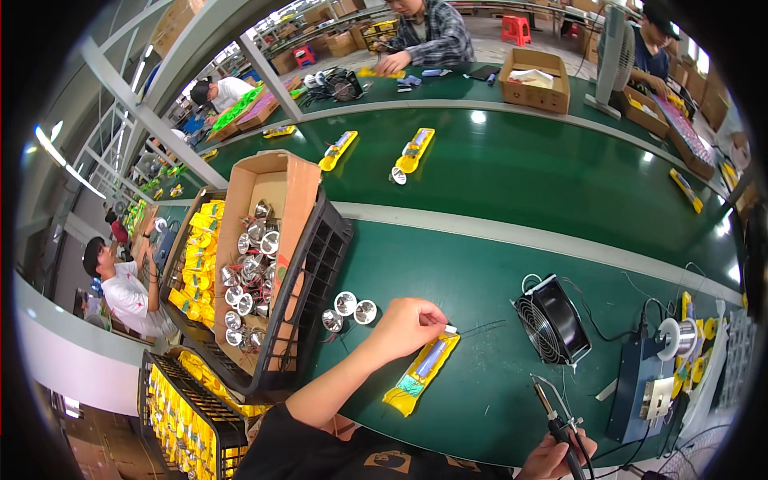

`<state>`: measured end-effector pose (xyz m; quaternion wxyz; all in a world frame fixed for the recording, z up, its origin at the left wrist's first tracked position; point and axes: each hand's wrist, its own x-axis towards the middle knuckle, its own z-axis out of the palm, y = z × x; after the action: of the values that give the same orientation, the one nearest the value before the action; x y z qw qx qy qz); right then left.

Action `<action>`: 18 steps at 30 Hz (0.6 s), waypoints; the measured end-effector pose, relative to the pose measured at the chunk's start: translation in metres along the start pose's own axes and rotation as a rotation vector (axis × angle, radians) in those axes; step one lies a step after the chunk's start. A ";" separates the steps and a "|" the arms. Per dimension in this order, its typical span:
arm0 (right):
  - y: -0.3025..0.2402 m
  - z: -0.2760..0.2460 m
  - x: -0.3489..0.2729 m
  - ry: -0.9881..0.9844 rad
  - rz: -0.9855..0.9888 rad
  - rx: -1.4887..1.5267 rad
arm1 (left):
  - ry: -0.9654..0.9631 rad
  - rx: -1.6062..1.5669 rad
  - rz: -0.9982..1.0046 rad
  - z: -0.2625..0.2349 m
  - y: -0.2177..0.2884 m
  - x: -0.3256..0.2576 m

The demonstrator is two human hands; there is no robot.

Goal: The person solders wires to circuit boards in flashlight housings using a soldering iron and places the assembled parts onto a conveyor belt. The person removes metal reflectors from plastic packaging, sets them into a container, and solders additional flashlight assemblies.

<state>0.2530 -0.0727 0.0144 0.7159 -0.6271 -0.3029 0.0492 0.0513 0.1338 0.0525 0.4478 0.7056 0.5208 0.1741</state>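
Observation:
A yellow flashlight-like housing (428, 364) lies slantwise on the green bench, its open side up. Inside are a purple cylindrical battery (433, 357) and a green circuit board (410, 386). My left hand (408, 328) is closed in a pinch at the housing's far end, its fingertips on a small white piece (450, 329). Thin dark wires stick out to the right of that piece. Near the bench's front edge, my right hand (552, 454) is wrapped round a soldering iron (555, 420). The iron's tip points up and away, apart from the housing.
Three silvery reflector cups (346, 304) lie left of my left hand. A cardboard box (300, 180) of reflectors rests in a black crate (324, 244). At right are a black fan (552, 320), a solder spool (678, 339) and a blue soldering station (636, 384). Co-workers sit beyond the green conveyor (520, 168).

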 end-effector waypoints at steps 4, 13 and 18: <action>0.005 -0.006 -0.002 -0.029 0.003 0.003 | -0.116 0.111 -0.025 -0.005 -0.004 0.009; 0.008 -0.005 0.000 -0.033 0.027 0.005 | -0.220 0.020 -0.114 -0.005 -0.010 0.017; 0.009 -0.004 0.001 -0.050 0.004 0.008 | -0.217 -0.104 -0.167 -0.005 -0.015 0.017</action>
<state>0.2582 -0.0738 0.0066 0.7103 -0.6236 -0.3195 0.0675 0.0459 0.1515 0.0390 0.5505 0.6504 0.5163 0.0858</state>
